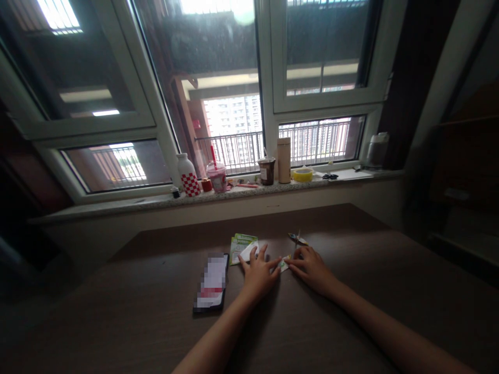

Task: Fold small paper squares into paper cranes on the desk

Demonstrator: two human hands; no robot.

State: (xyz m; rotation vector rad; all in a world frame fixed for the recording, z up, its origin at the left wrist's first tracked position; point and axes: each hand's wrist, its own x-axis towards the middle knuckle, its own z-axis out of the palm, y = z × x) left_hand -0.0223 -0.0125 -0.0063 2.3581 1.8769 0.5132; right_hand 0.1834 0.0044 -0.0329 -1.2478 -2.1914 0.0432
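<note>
My left hand (260, 271) lies low over the table with its fingers spread, its thumb side touching a small white-and-green piece of paper (284, 264). From the other side, my right hand (312, 269) has its fingers together on the same piece and presses it against the tabletop. Under and beyond my left fingertips are green-and-white printed packets (238, 249) with a white paper (248, 251) on top. Just past my right hand sits a small dark, folded-looking object (298, 239); its kind is too small to tell.
A phone (211, 283) lies left of my left arm on the brown table (156, 322). Along the windowsill (241, 193) stand a checkered bottle (189, 176), a pink drink cup (217, 176), a brown drink cup (267, 171), a beige flask (284, 161) and yellow tape (303, 175).
</note>
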